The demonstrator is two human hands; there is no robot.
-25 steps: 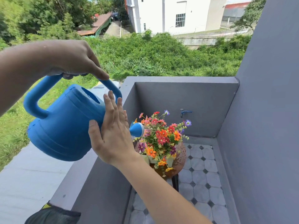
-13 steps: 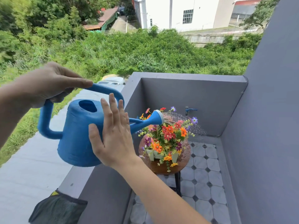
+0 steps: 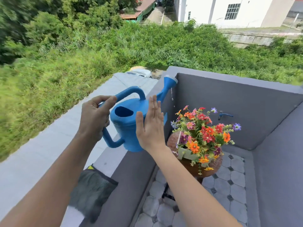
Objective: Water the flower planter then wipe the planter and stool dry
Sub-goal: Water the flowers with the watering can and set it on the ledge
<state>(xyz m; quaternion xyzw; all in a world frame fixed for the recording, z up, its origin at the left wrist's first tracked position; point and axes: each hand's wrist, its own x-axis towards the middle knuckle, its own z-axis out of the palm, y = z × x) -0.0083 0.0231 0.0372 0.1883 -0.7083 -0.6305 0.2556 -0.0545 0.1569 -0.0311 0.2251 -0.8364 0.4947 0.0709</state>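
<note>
The smooth blue plastic watering can (image 3: 127,126) has tipped back from pouring. Its long spout (image 3: 165,90) now slants up and away, above and left of the planter (image 3: 184,153), shedding drops. The left hand (image 3: 94,118) grips the looped handle, and the right hand (image 3: 150,126) presses flat, fingers straight, against the rounded body. The pale, boxy planter stands on a round brown stool (image 3: 191,167).

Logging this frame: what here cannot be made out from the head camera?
All head view.
- Watering can: water level; the opening shows only shadow.
- Planter: mostly covered by flowers; wetness too fine to see.
- Stool: legs hidden by its seat and the right forearm.
- Right hand: palm faces away, contact with the can unclear.
- Grey cloth: left edge behind the left forearm, lower edge blurred.
</note>
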